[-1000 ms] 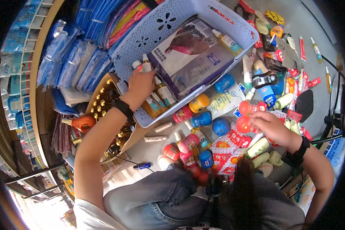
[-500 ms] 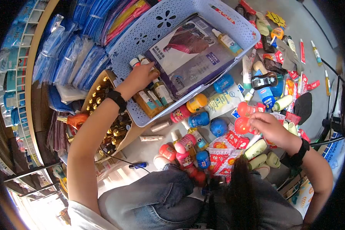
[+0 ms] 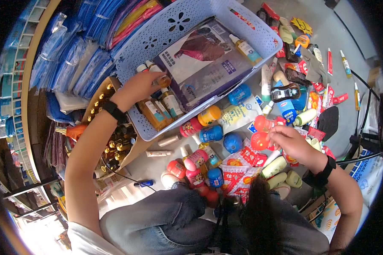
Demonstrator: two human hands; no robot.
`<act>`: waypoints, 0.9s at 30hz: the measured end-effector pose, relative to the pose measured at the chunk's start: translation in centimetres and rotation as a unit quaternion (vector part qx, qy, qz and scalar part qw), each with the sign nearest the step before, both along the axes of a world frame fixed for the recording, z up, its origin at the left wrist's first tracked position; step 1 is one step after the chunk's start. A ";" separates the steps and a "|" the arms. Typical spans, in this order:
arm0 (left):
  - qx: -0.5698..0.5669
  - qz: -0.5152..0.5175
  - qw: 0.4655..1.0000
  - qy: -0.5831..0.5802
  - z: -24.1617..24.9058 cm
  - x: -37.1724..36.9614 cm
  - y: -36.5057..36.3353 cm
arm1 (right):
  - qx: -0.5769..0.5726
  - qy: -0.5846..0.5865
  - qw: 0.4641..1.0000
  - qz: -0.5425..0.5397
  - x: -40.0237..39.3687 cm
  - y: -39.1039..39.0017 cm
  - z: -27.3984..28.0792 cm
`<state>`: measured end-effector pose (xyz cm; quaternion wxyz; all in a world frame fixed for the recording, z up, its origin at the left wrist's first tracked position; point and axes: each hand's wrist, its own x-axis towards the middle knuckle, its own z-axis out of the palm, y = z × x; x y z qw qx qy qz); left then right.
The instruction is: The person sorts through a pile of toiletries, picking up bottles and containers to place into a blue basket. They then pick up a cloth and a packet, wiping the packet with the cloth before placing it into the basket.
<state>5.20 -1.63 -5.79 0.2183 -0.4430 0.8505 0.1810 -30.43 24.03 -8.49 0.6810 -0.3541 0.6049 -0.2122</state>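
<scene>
My left hand (image 3: 141, 88) reaches into the light blue plastic basket (image 3: 134, 127), its fingers closed round a small bottle (image 3: 164, 80) of amber liquid. Several similar bottles (image 3: 155, 114) with white-and-blue labels lie beneath that hand, in the basket's near left corner. Another amber bottle (image 3: 247, 50) rests at the basket's right end, on a flat purple-grey package (image 3: 212, 70). My right hand (image 3: 294, 145) is over the pile, fingers curled in beside a round red bottle (image 3: 260, 140). Whether those fingertips hold anything is hidden.
An open cardboard box (image 3: 134, 151) of gold-capped bottles stands left of the basket, with bagged blue packs (image 3: 68, 63) behind. Blue (image 3: 210, 133), yellow and pink bottles, red sachets (image 3: 238, 178) and green bottles (image 3: 274, 167) crowd the floor before my knees. A black cable (image 3: 361, 159) runs at right.
The whole view has shifted slightly left. My left hand has lifted and turned the amber bottle, whose base now points toward me. My right hand stays beside the red bottle, fingers slightly more curled.
</scene>
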 end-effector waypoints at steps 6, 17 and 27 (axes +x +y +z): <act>-0.012 -0.131 0.991 0.001 0.4 -0.5 -1.6 | -0.011 -0.009 1.000 0.004 -0.3 -0.4 0.3; -0.142 -0.329 0.899 0.252 -4.2 -19.9 -3.2 | -0.072 -0.039 0.997 -0.007 -1.2 -0.8 0.4; -0.287 -0.403 0.843 0.211 -9.2 -22.0 -3.3 | -0.056 0.008 0.998 -0.035 -2.5 0.0 0.1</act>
